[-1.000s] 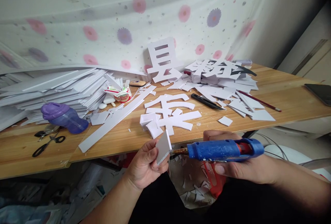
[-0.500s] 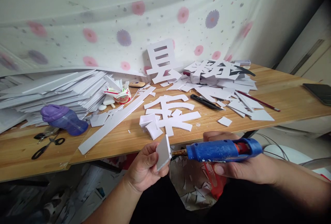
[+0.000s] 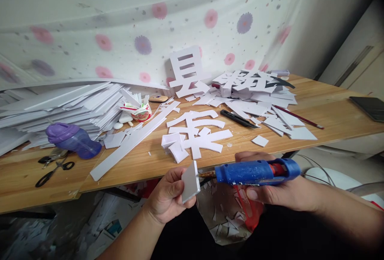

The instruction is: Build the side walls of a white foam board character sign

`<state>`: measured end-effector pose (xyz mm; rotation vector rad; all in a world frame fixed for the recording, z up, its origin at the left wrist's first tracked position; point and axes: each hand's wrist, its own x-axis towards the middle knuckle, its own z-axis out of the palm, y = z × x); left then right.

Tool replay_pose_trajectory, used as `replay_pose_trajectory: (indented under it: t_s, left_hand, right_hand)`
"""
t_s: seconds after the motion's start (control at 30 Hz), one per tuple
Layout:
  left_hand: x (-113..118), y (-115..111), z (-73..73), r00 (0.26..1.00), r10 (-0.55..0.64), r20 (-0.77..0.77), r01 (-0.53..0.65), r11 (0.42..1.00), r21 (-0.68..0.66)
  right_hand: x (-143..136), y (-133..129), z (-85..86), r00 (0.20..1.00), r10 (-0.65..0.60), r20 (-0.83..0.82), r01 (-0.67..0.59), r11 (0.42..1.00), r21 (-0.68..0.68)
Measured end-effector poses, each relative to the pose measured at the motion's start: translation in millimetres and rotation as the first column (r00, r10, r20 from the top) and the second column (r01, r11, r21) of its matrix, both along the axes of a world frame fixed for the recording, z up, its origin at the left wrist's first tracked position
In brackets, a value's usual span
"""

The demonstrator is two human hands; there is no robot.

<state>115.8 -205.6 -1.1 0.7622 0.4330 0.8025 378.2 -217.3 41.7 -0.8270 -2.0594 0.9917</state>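
My left hand (image 3: 169, 194) pinches a small white foam board piece (image 3: 189, 184) by its left side, thumb on the near face. A blue hot glue gun (image 3: 246, 173) with a red trigger lies in my right hand (image 3: 270, 194). Its brownish nozzle points left and meets the right edge of the foam board piece. Just beyond, on the table, lies a white cut-out character (image 3: 196, 136) with small folded white pieces (image 3: 177, 147) at its lower left.
Another cut-out character (image 3: 189, 72) leans on the flowered curtain (image 3: 120, 52). White scraps (image 3: 258, 96), a black utility knife (image 3: 238, 119) and a pencil (image 3: 300, 117) lie right. Left are stacked boards (image 3: 69, 108), a purple bottle (image 3: 73, 140), scissors (image 3: 55, 172) and a tub (image 3: 142, 114).
The foam board piece has moved down a little, so the nozzle now meets its edge higher up. The glue gun has shifted slightly left.
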Motion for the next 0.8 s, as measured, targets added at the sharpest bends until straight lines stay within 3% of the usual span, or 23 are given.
replay_pose_trajectory:
  t_s: [0.2,0.37,0.67,0.8]
  left_hand:
    - [-0.3,-0.3,0.1,1.0,-0.015,-0.019,0.016,1.0,0.009]
    - [-0.4,-0.2,-0.4,1.0,-0.019,-0.021,0.019,1.0,0.003]
    - [-1.7,-0.7,-2.7,0.999,-0.033,-0.031,0.033,0.999,0.011]
    - [-2.2,-1.1,-3.8,0.998,-0.053,-0.019,0.054,0.998,0.033]
  right_hand:
    - [-0.2,-1.1,1.2,0.995,-0.099,0.023,0.098,0.994,0.04]
    - [1.5,-1.8,-3.6,0.989,-0.144,0.032,0.145,0.989,-0.007]
    - [1.0,-1.8,-4.5,0.992,-0.126,-0.007,0.125,0.989,-0.075]
    - [0.8,-1.4,-4.2,0.992,-0.126,0.01,0.126,0.992,-0.029]
